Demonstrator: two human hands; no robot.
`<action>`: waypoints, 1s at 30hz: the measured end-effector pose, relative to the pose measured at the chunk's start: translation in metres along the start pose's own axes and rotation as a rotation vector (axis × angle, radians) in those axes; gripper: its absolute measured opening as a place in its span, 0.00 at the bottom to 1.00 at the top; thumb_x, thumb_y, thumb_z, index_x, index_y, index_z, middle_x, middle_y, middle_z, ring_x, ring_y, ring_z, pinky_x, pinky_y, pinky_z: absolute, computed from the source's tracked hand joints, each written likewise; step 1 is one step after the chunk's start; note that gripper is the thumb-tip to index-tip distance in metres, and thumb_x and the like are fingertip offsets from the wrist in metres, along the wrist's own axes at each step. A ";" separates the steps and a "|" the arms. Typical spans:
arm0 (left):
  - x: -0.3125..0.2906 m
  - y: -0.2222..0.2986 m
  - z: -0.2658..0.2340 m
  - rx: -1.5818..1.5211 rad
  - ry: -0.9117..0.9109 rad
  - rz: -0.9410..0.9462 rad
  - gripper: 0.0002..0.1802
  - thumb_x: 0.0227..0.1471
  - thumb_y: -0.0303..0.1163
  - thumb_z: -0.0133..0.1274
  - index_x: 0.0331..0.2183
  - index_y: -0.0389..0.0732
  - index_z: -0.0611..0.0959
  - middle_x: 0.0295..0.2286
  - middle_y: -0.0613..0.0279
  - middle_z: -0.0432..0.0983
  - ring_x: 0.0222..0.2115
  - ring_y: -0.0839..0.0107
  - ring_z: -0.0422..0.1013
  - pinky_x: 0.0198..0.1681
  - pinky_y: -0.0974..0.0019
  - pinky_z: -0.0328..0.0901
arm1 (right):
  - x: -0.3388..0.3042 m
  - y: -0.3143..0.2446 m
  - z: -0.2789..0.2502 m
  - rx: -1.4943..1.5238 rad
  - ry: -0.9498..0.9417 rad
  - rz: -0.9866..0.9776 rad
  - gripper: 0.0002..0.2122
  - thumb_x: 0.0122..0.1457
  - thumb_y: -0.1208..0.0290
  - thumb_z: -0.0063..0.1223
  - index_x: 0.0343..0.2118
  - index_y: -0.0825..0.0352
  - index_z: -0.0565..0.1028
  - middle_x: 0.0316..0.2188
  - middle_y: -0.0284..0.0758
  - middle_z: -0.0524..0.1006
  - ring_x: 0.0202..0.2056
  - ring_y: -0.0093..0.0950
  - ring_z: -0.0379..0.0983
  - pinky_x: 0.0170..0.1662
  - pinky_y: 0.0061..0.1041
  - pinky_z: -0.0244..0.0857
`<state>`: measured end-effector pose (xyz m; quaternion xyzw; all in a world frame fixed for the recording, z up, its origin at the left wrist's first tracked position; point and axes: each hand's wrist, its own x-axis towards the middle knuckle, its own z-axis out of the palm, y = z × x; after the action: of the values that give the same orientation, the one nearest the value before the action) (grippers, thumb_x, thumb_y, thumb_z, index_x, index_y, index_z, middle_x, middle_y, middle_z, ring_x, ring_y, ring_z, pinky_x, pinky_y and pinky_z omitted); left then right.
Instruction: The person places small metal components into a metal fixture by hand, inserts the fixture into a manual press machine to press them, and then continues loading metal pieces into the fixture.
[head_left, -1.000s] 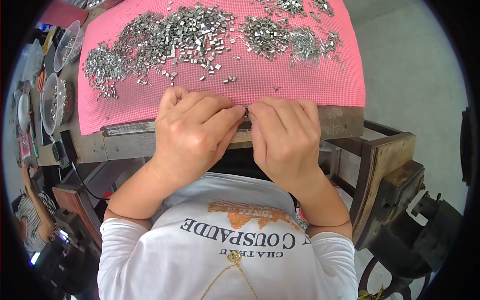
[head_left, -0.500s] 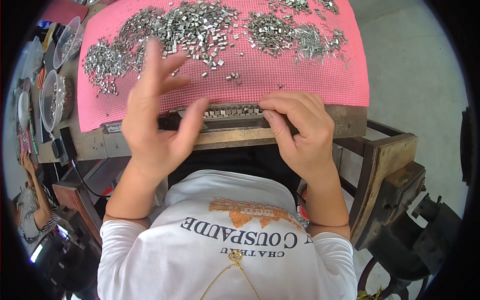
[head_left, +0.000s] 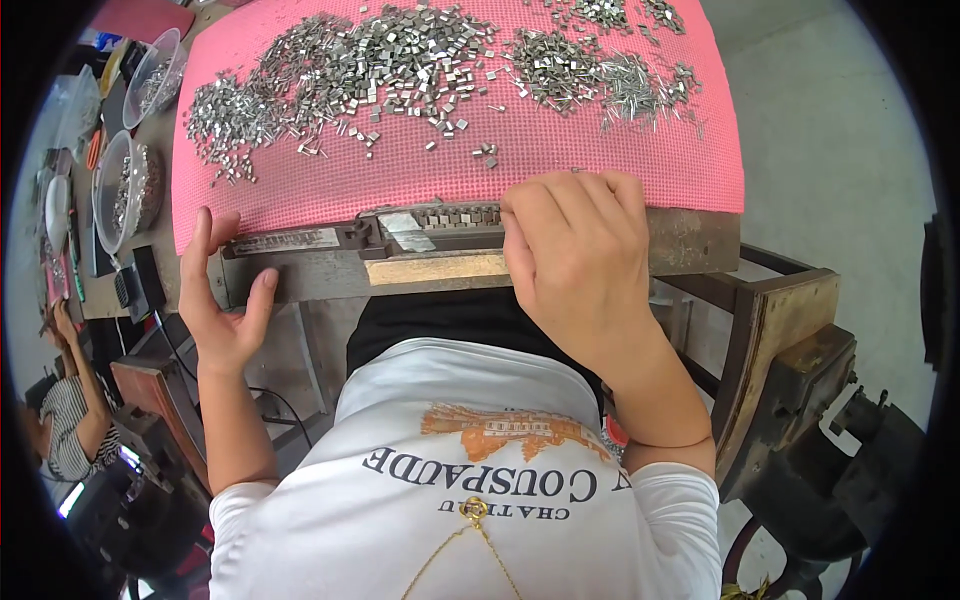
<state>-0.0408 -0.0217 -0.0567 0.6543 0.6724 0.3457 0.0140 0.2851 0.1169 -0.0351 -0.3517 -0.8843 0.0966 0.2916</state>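
A dark metal jig lies along the near edge of the workbench, with a row of small metal blocks set in it. Across its left part is a shiny silver patch. My right hand is curled over the jig's right part, knuckles up; its fingertips are hidden, so what they hold cannot be made out. Off to the left, my left hand is open, thumb and fingers apart, beside the left end of the long metal bar.
Heaps of small metal blocks and thin pins lie on a pink mesh mat. Clear plastic tubs of metal parts stand at left. A black machine is at lower right; another person sits far left.
My left hand has swung left and down, away from the jig, uncovering its left part. The right hand has rolled over, from a thumb-and-finger pinch on the row to knuckles up.
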 end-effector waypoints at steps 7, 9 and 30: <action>0.009 -0.026 0.002 0.111 -0.020 0.200 0.47 0.38 0.23 0.72 0.62 0.33 0.73 0.41 0.50 0.84 0.44 0.56 0.77 0.51 0.57 0.68 | 0.000 -0.007 -0.002 -0.125 -0.075 0.016 0.08 0.52 0.81 0.62 0.32 0.64 0.75 0.29 0.34 0.75 0.32 0.35 0.74 0.43 0.36 0.61; 0.011 -0.027 -0.001 0.100 0.008 0.279 0.46 0.37 0.22 0.73 0.61 0.33 0.75 0.39 0.51 0.84 0.42 0.56 0.77 0.49 0.57 0.69 | -0.001 -0.004 -0.005 -0.129 -0.081 0.031 0.07 0.52 0.81 0.62 0.32 0.64 0.75 0.29 0.34 0.76 0.32 0.35 0.74 0.44 0.35 0.61; 0.091 0.130 0.095 -0.125 -0.254 0.538 0.38 0.36 0.27 0.74 0.54 0.45 0.85 0.31 0.65 0.83 0.34 0.66 0.77 0.38 0.62 0.68 | -0.073 0.023 0.009 -0.033 0.185 0.222 0.23 0.55 0.85 0.52 0.57 0.75 0.74 0.59 0.49 0.72 0.62 0.51 0.66 0.62 0.45 0.63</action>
<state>0.1043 0.0892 -0.0261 0.8448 0.4452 0.2933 0.0461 0.3355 0.0841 -0.0838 -0.4596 -0.8107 0.0812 0.3534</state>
